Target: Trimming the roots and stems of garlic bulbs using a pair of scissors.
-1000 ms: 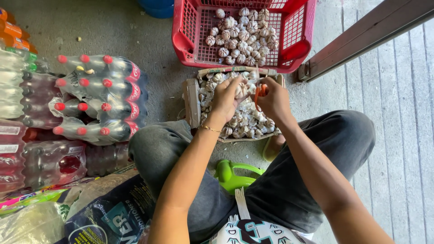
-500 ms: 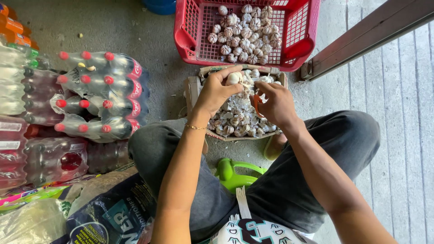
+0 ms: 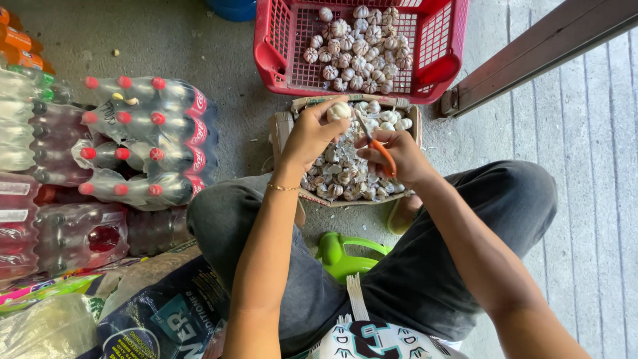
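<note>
My left hand [image 3: 307,136] holds a white garlic bulb [image 3: 339,111] up over a cardboard box [image 3: 284,125] full of garlic. My right hand [image 3: 397,154] grips orange-handled scissors [image 3: 380,147], whose blades point up toward the bulb. Beyond the box stands a red plastic basket [image 3: 271,50] with several garlic bulbs [image 3: 359,46] lying in it.
Shrink-wrapped packs of dark soda bottles with red caps [image 3: 143,143] lie on the floor at my left, with more bottles [image 3: 26,73] behind. A dark printed sack [image 3: 163,312] is at the lower left. A green plastic stool [image 3: 345,256] shows between my legs. A wooden beam [image 3: 531,53] runs at the right.
My left hand has lifted a garlic bulb out of the box and raised it. My right hand has brought the scissors up to the bulb.
</note>
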